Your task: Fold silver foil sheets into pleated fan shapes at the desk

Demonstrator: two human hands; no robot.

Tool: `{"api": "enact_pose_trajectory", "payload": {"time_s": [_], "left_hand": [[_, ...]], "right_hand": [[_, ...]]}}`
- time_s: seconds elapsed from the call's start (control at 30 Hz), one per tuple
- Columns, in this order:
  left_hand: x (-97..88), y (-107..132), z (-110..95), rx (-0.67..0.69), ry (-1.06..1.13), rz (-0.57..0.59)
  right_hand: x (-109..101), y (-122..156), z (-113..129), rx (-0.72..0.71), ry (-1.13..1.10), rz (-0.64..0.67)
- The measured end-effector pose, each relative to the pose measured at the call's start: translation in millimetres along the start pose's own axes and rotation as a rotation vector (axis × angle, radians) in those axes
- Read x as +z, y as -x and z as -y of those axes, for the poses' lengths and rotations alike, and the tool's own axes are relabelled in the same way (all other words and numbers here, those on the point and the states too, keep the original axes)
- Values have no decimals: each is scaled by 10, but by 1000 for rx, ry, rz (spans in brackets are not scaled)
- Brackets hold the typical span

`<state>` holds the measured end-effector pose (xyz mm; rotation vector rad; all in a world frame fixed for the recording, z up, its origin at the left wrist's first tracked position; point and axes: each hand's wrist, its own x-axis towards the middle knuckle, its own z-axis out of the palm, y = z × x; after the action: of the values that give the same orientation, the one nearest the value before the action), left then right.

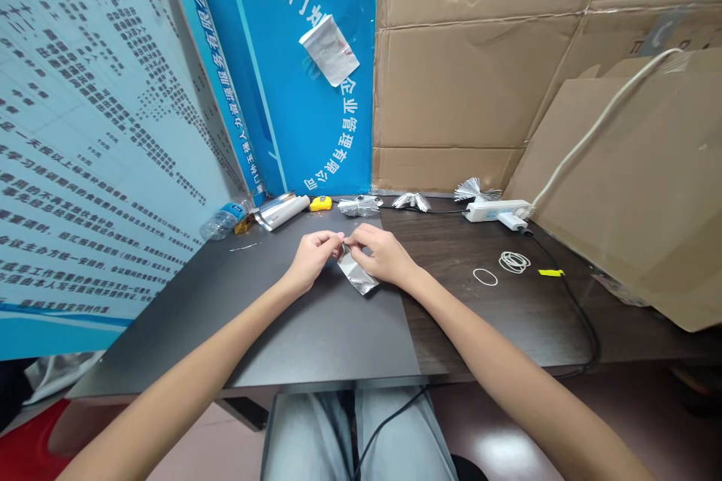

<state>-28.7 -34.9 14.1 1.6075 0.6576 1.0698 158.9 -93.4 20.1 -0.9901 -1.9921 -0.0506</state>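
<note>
A small silver foil pouch hangs tilted below my fingers, just over the grey desk mat. My right hand is closed on its upper end, thumb pressed over the foil. Close against it, my left hand pinches with thumb and forefinger at the pouch's top corner. What lies between those left fingertips is too small to make out. Behind the hands sits a bundle of thin silver strips; a second bundle is to its right. One loose thin strip lies on the mat at the left.
Along the back are a clear bottle, a silver roll, a yellow tape measure and a white power strip. White rubber bands and a yellow piece lie right, near a black cable. Cardboard walls the back.
</note>
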Motion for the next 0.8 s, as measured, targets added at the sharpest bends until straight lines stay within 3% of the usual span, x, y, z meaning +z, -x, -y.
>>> {"api": "enact_pose_trajectory", "payload": {"time_s": [0.1, 0.27, 0.33, 0.57, 0.8], "left_hand": [[-2, -3, -8, 32, -48, -29], [9, 11, -32, 100, -170, -91], [16, 33, -39, 123, -219, -93], [21, 94, -62, 285, -435, -144], [11, 74, -63, 255, -338, -83]], "right_hand": [[23, -34, -4, 149, -236, -24], [67, -98, 11, 692, -781, -100], [71, -102, 40, 834, -910, -82], [30, -86, 145, 851, -986, 9], [2, -84, 125, 859, -980, -25]]}}
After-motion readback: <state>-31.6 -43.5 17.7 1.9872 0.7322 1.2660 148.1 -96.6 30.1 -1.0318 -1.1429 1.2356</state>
